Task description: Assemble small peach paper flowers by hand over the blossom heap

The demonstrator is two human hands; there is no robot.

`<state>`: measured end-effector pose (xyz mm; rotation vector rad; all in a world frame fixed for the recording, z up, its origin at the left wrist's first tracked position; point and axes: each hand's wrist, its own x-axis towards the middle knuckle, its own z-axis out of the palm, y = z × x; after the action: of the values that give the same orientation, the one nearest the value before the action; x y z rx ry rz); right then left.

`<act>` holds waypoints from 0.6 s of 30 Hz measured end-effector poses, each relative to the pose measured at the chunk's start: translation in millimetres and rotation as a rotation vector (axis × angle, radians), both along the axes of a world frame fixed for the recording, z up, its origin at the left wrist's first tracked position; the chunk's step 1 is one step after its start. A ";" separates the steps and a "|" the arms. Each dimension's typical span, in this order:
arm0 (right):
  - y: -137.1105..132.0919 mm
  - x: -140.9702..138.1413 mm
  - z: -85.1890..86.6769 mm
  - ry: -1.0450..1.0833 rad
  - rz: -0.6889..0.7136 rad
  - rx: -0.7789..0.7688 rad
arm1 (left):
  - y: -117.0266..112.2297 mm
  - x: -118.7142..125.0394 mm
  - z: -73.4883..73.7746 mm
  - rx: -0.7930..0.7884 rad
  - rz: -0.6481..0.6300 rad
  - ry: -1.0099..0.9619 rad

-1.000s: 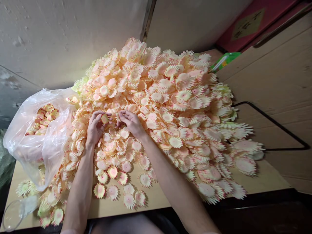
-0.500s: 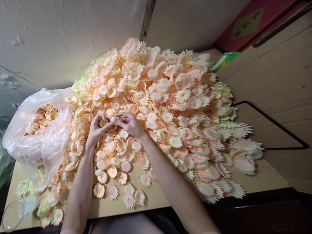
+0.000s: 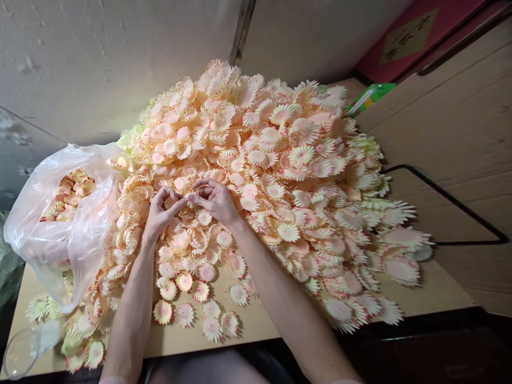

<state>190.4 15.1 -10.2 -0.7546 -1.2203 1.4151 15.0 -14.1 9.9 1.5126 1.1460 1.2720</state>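
My left hand [image 3: 162, 212] is over the front of a large heap of artificial flower petal discs [image 3: 288, 160], its thumb and forefinger pinched together. Facing it, my right hand [image 3: 218, 204] has its thumb tip almost meeting the left fingertips, with the other fingers curved above. A small pale fringed petal disc [image 3: 192, 196] shows between the fingertips, partly covered by them. The discs are cream and pink with red-tipped edges. Several single discs, such as a yellowish one [image 3: 184, 281], lie flat between my forearms.
At the left stands a clear plastic bag [image 3: 40, 213] with more discs inside. A transparent cup [image 3: 22, 352] lies at the table's [image 3: 172, 346] front left corner. Cardboard [image 3: 452, 149] and a bent black rod [image 3: 460, 200] border the right side. A wall [image 3: 100, 64] rises behind the heap.
My right hand has shifted slightly right and its fingers have lifted and parted somewhat from the thumb. My left hand has hardly moved. The heap and bag look the same.
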 end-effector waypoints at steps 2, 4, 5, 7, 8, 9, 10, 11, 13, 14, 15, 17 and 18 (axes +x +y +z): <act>-0.3 0.6 -0.5 -0.012 0.007 0.012 | -0.4 -0.1 0.8 -0.014 -0.002 0.000; -0.4 0.8 -1.5 -0.021 0.023 0.016 | -0.3 -0.5 0.7 -0.019 0.000 0.008; -0.5 0.7 -2.0 -0.028 0.031 0.018 | 0.0 -0.7 0.3 -0.016 -0.001 0.012; -0.6 0.4 -2.8 -0.055 0.038 0.032 | 0.7 -1.1 -0.8 -0.006 -0.007 0.011; -0.7 0.3 -3.0 -0.075 0.041 0.041 | 1.1 -1.2 -1.3 -0.002 -0.013 0.004; -0.7 0.2 -3.1 -0.094 0.043 0.048 | 1.3 -1.2 -1.7 0.001 -0.020 -0.005; -0.8 0.2 -3.0 -0.110 0.048 0.054 | 1.5 -1.2 -2.0 0.003 -0.027 -0.015; -0.9 0.2 -2.9 -0.121 0.052 0.058 | 1.6 -1.2 -2.2 0.003 -0.030 -0.022; -1.1 0.4 -2.6 -0.132 0.059 0.061 | 1.4 -1.2 -2.1 0.001 -0.028 -0.027; -1.1 0.6 -2.4 -0.135 0.064 0.063 | 1.3 -1.2 -1.9 -0.003 -0.026 -0.026; -1.1 0.8 -2.4 -0.141 0.071 0.064 | 1.1 -1.3 -1.8 -0.009 -0.025 -0.026; -1.0 1.1 -2.2 -0.156 0.085 0.068 | 1.0 -1.4 -1.6 -0.017 -0.028 -0.026; -1.1 1.2 -1.9 -0.165 0.091 0.073 | 1.0 -1.5 -1.7 -0.015 -0.028 -0.024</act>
<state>191.6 14.1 -12.1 -0.7855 -1.4418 1.3953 13.5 -13.1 8.2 1.4937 1.1126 1.2573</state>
